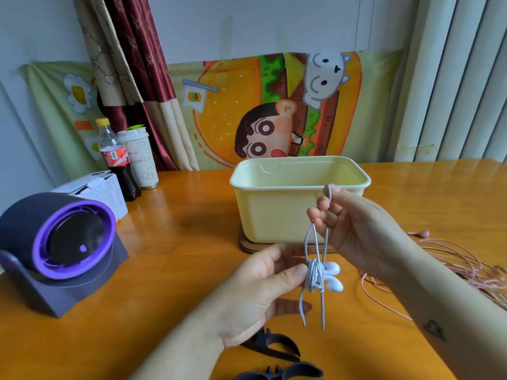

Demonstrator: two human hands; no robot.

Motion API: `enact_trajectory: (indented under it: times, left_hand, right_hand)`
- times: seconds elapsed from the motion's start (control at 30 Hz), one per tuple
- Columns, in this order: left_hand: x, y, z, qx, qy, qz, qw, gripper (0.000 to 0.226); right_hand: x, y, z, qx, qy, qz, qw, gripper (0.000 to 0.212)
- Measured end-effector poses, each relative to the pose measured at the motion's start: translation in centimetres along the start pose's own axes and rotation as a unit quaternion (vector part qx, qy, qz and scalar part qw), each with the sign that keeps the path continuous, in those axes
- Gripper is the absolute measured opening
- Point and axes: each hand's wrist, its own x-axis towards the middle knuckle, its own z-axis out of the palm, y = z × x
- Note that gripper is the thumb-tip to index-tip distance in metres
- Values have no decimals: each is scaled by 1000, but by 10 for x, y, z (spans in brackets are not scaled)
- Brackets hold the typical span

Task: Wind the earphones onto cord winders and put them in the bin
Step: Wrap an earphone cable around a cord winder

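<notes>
Just in front of the yellow bin (274, 215), two hands hold the white earphones (315, 275) up off the table (178, 229).

The left hand (263, 292) has its grip pinched on the wound bundle between thumb and fingers. Two earbuds stick out to the right and two cable ends hang below. Whether a winder sits inside the coils I cannot tell, as they cover it. The right hand (354, 229), higher up, is clenched round a loop of cable rising from the bundle. The bin's floor is out of sight. Two black cord winders lie near the bottom edge, one (277, 345) partly under the left hand, the other (285, 373) cut off by the frame. Pink earphones (452, 259) lie loose at the right, partly behind the right forearm.
</notes>
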Motion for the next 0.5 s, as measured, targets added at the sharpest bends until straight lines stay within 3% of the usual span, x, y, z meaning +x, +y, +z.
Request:
enact_trajectory:
  times: [0.27,0.5]
  left_hand:
    - [3,0,4,-17,39,104,994,39]
    - [3,4,1,50,55,126,989,33]
  right_hand:
    - [-5,21,6,73,3,135,988,25]
    - [-5,22,5,11,2,118,993,24]
